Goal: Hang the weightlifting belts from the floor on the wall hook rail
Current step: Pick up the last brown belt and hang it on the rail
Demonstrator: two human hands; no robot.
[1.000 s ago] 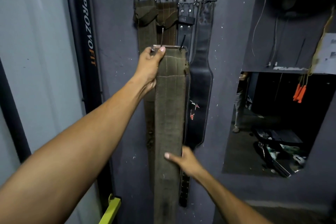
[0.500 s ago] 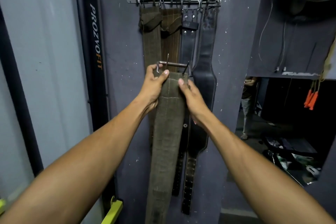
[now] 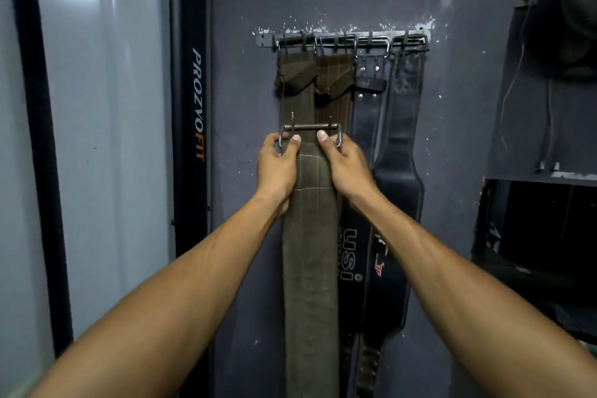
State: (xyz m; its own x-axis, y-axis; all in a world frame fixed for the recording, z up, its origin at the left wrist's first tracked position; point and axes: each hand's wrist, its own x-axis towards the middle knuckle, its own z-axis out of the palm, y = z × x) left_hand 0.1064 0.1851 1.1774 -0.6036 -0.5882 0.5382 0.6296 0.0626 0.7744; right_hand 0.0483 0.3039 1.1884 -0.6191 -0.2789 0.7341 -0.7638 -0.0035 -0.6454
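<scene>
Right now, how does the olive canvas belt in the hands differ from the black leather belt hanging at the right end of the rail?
The olive canvas belt is woven and held below the metal hook rail by both hands; the black leather belt is smooth and already hung. The olive belt looks even in width, the black belt widens in the middle. Both hang vertically.

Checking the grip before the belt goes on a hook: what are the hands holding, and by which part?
Both the left hand and right hand grip the olive-green canvas weightlifting belt at its top end, just below its metal buckle.
</scene>
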